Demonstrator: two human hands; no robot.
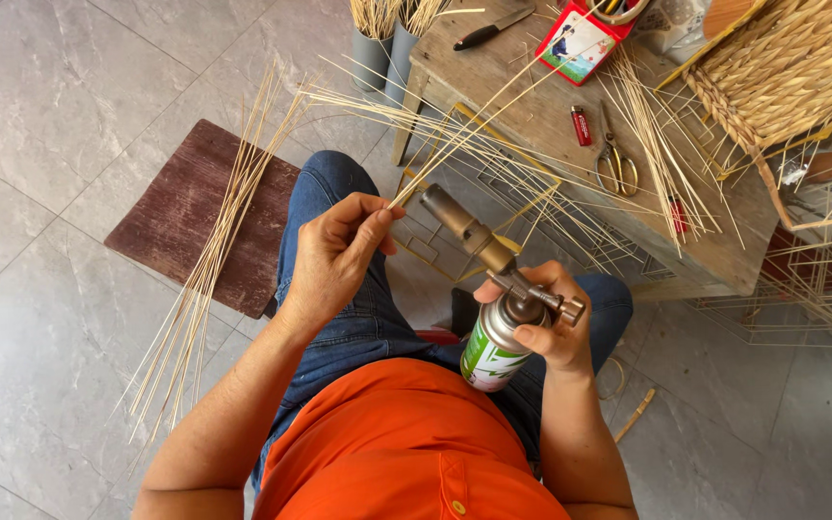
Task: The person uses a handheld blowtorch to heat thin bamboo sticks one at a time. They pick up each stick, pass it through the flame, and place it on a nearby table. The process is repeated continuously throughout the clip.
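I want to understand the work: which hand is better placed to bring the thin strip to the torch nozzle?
Left, probably. The left hand pinches the strip beside the nozzle; the right hand grips the torch canister.

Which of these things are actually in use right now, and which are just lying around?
In use:
left hand pinching a thin cane strip
right hand gripping the gas torch, nozzle by the strip's end

Lying about:
scissors and red lighter on the wooden table
woven basket
loose strips on the floor
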